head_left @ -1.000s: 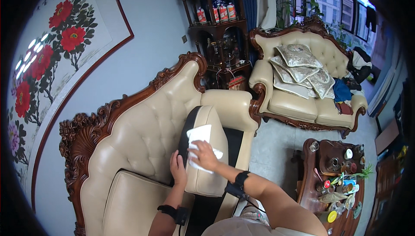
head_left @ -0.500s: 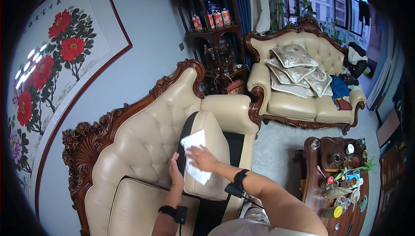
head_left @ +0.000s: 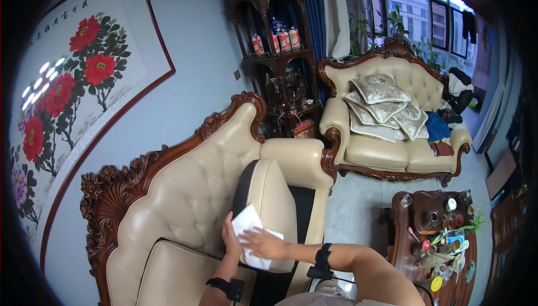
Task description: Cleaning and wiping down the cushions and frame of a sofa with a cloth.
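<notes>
A cream leather seat cushion point(head_left: 276, 196) with a dark side stands tilted on end on the black base point(head_left: 304, 205) of the nearer sofa point(head_left: 190, 194). My right hand point(head_left: 262, 241) lies spread over a white cloth point(head_left: 246, 217) against the cushion's face, low down. My left hand point(head_left: 231, 233) is at the cushion's left edge, fingers stretched out and touching it beside the cloth. Black straps with small devices are on both my forearms. Another seat cushion point(head_left: 174, 275) lies flat at the lower left of the same sofa.
A dark wood table point(head_left: 404, 225) crowded with jars, cups and packets stands at right. A loveseat point(head_left: 378, 154) holds heaped pillows point(head_left: 380, 88) and clothes point(head_left: 440, 132). A corner shelf point(head_left: 280, 56) with bottles stands behind; a framed flower painting point(head_left: 131, 42) hangs on the left wall.
My right hand and the cloth have slid down the cushion, and my right forearm lies flatter. My left hand stays at the edge. The whole view has shifted slightly.
</notes>
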Tool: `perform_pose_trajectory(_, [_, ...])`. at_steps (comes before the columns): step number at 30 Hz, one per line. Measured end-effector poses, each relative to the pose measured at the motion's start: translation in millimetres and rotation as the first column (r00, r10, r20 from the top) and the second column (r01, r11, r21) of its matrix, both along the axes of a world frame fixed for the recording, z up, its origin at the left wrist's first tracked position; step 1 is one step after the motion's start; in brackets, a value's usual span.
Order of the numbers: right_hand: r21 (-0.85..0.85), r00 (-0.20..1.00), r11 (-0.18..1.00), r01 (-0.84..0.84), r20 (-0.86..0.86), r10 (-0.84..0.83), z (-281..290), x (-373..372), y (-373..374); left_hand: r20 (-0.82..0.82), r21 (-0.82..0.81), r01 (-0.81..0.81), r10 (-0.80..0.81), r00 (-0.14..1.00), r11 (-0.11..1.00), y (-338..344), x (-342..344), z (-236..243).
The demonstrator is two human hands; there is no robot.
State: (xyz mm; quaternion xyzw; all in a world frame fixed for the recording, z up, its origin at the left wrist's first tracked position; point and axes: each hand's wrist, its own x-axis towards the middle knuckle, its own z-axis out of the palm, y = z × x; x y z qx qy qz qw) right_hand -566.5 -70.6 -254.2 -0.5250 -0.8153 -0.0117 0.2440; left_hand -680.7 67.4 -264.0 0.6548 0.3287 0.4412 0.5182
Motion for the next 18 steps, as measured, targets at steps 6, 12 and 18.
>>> perform_pose_trajectory(6, [-0.021, 0.999, 0.999, -0.041, 0.034, 0.041, 6.9, 24.1, 13.8, 0.095, -0.145, 0.041, -0.028, 0.995, 0.989, -23.4, 2.8, 25.5])
perform_pose_trajectory(12, [-0.119, 0.906, 0.905, 0.408, -0.066, -0.417, 19.8, 81.0, 56.4, 0.012, 0.083, 0.009, -0.01, 1.0, 0.996, -18.5, 12.7, 22.0])
perform_pose_trajectory(18, [-0.034, 0.952, 0.954, 0.298, -0.064, -0.299, 6.2, 55.5, 34.0, -0.023, 0.126, -0.005, 0.008, 1.0, 0.992, -21.3, 11.2, 13.9])
